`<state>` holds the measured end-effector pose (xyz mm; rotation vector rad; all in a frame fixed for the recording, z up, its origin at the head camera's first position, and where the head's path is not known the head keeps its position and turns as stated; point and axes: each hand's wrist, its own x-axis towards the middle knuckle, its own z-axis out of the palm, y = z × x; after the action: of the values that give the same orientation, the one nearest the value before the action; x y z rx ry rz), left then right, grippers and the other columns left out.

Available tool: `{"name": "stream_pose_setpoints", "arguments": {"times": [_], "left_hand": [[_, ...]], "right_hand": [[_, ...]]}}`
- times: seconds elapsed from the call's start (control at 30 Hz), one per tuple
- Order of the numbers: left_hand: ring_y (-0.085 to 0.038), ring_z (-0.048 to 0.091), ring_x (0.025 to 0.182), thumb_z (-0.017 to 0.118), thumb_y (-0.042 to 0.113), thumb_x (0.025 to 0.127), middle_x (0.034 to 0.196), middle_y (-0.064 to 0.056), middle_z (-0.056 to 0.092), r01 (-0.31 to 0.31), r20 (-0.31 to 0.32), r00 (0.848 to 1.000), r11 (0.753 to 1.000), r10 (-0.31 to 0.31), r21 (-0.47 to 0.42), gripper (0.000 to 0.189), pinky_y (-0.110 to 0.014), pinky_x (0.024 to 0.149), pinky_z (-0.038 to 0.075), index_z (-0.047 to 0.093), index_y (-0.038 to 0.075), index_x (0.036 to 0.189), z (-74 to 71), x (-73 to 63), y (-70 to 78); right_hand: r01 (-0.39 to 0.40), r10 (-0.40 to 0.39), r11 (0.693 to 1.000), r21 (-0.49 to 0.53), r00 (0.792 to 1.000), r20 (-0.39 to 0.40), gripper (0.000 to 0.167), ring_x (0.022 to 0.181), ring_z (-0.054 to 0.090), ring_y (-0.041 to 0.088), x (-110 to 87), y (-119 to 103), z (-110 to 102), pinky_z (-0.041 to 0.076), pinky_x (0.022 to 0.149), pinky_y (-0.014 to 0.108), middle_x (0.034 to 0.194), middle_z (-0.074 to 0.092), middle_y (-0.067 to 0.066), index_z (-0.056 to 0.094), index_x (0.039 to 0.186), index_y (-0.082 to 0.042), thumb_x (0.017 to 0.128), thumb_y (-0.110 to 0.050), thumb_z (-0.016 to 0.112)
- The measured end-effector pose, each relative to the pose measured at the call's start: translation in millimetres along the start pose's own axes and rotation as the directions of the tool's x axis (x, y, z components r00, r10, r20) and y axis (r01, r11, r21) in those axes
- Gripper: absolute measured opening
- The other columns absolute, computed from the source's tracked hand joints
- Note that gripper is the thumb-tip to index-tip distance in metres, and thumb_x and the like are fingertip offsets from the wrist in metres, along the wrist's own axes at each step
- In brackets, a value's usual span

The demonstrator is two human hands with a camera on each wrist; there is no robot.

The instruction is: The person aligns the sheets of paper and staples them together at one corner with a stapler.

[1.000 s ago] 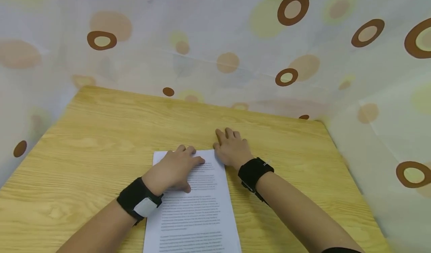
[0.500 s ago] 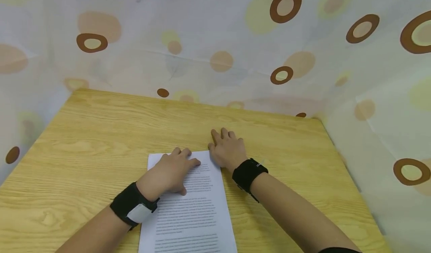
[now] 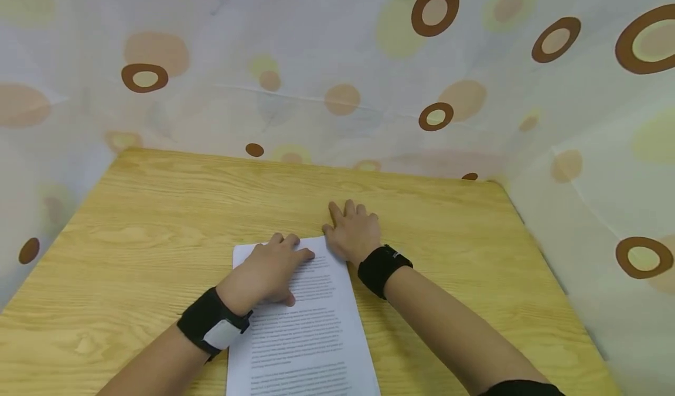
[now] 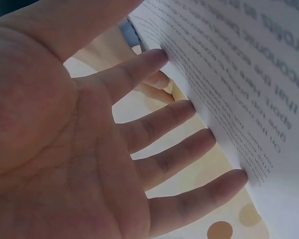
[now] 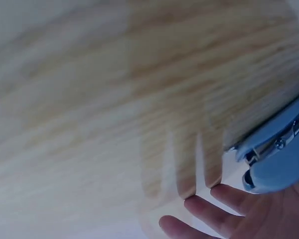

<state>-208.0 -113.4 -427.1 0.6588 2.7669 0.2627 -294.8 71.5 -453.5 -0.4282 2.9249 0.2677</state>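
A white stack of printed paper (image 3: 300,343) lies on the table. Across its upper left part spreads my left hand (image 3: 266,270); in the left wrist view its fingertips (image 4: 235,178) meet the printed surface (image 4: 239,94). My right hand (image 3: 354,236) is at the paper's top right corner, fingers spread toward the back of the table. Beneath its palm is a blue stapler (image 5: 284,169), seen in the right wrist view and hidden by the hand in the head view. The right fingers (image 5: 209,211) reach past the stapler, fairly straight, with their tips at the tabletop.
The wood-grain table (image 3: 174,202) extends around the paper on both sides and behind it. A pale sheet (image 3: 295,44) printed with brown and yellow spots rises along the back and sides. Each wrist wears a black strap (image 3: 384,270).
The head view has shifted slightly. Both hands and the paper keep nearly the same position relative to each other.
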Motion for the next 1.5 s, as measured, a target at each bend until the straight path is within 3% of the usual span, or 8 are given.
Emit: {"name": "stream_pose_setpoints", "arguments": {"times": [0.3,0.5,0.6,0.7,0.9,1.03,1.23,1.5], "left_hand": [[-0.040,0.051,0.134,0.101,0.032,0.065,0.150,-0.015,0.052,0.010,0.002,1.000,0.999,-0.010,-0.044,0.087,-0.059,0.093,0.055,0.062,0.021,0.142,-2.2,-10.9,-2.5],[-0.039,0.051,0.133,0.102,0.032,0.064,0.151,-0.015,0.051,0.015,0.002,1.000,0.999,-0.015,-0.046,0.088,-0.060,0.092,0.055,0.062,0.022,0.143,-0.5,-9.2,-2.8],[-0.039,0.051,0.134,0.102,0.034,0.064,0.151,-0.014,0.051,0.015,0.005,1.000,0.999,-0.014,-0.042,0.090,-0.061,0.092,0.055,0.062,0.023,0.143,1.4,-6.8,-3.9],[-0.038,0.051,0.134,0.102,0.035,0.063,0.152,-0.014,0.050,0.014,0.009,1.000,0.999,-0.013,-0.040,0.091,-0.061,0.092,0.054,0.061,0.024,0.143,2.8,-5.0,-4.2],[-0.037,0.050,0.134,0.102,0.035,0.064,0.151,-0.014,0.051,0.012,0.017,1.000,0.999,-0.011,-0.040,0.090,-0.061,0.094,0.054,0.061,0.024,0.143,-0.4,-4.3,-2.2],[-0.037,0.051,0.133,0.102,0.034,0.063,0.150,-0.014,0.052,0.008,0.010,1.000,0.999,-0.008,-0.036,0.090,-0.060,0.093,0.054,0.061,0.024,0.143,-3.2,-3.2,-1.4],[-0.037,0.052,0.132,0.102,0.034,0.063,0.150,-0.014,0.052,0.008,0.009,1.000,1.000,-0.008,-0.024,0.090,-0.059,0.093,0.055,0.061,0.024,0.143,-2.7,-1.0,-2.1],[-0.037,0.051,0.132,0.101,0.036,0.065,0.150,-0.014,0.052,-0.003,0.009,1.000,1.000,0.003,-0.007,0.089,-0.056,0.094,0.055,0.061,0.025,0.144,-2.5,2.6,-2.6]], "right_hand": [[0.030,-0.032,0.997,0.068,0.999,0.035,0.064,0.142,0.044,0.040,-1.8,-6,-2,0.046,0.110,0.057,0.159,0.043,0.017,0.031,0.165,-0.021,0.111,-0.054,0.027],[0.144,-0.144,0.989,0.015,0.989,-0.039,0.057,0.117,0.063,0.033,-3.4,1,-9,0.056,0.096,0.050,0.131,0.064,0.012,0.059,0.144,-0.015,0.113,-0.050,0.027],[0.208,-0.209,0.978,-0.022,0.977,-0.053,0.056,0.109,0.068,0.030,-5.1,6,-15,0.059,0.090,0.046,0.120,0.070,0.009,0.065,0.135,-0.015,0.113,-0.051,0.028],[0.267,-0.266,0.963,0.027,0.963,-0.050,0.053,0.104,0.071,0.026,-9.9,12,-23,0.060,0.087,0.043,0.116,0.073,0.006,0.068,0.131,-0.016,0.111,-0.054,0.037],[0.359,-0.369,0.922,0.145,0.928,0.052,0.045,0.098,0.067,0.016,-29.1,28,-40,0.056,0.088,0.037,0.114,0.072,0.000,0.068,0.133,-0.020,0.097,-0.048,0.070],[0.359,-0.373,0.921,0.149,0.925,0.077,0.044,0.097,0.063,0.015,-37.3,33,-43,0.054,0.091,0.037,0.116,0.070,-0.002,0.069,0.132,-0.021,0.092,-0.035,0.081],[0.383,-0.390,0.916,0.121,0.920,0.035,0.033,0.101,0.066,0.017,-39.0,34,-35,0.056,0.094,0.038,0.114,0.072,-0.001,0.072,0.123,-0.020,0.092,-0.022,0.082],[0.303,-0.305,0.931,0.203,0.952,-0.025,0.030,0.087,0.061,0.014,-41.6,43,-31,0.053,0.083,0.035,0.107,0.072,-0.003,0.071,0.120,-0.019,0.093,-0.029,0.080]]}}
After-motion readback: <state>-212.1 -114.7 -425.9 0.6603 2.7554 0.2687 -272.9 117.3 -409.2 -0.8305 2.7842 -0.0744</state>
